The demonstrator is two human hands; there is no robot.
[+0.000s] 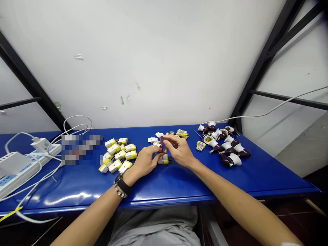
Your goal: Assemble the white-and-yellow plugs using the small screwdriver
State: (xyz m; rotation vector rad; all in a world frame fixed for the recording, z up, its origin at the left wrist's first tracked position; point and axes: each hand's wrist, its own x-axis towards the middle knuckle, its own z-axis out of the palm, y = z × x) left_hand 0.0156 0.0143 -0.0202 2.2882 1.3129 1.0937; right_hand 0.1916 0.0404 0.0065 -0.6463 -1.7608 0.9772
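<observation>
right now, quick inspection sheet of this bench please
surface: blue table, shiny
job's things: yellow-and-white plugs in a heap, one plug under the hands; brown-and-white lamp sockets at right
clutter: power strip, charger, a blurred patch
hands: left hand and right hand meet around a purple screwdriver; which grips it, cannot tell
cables: white cables loop at left; one white cable runs off right
surroundings: white wall, black metal frame

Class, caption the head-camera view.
Left hand and right hand hold a dark screwdriver over a yellow-and-white plastic plug on a blue table.
</observation>
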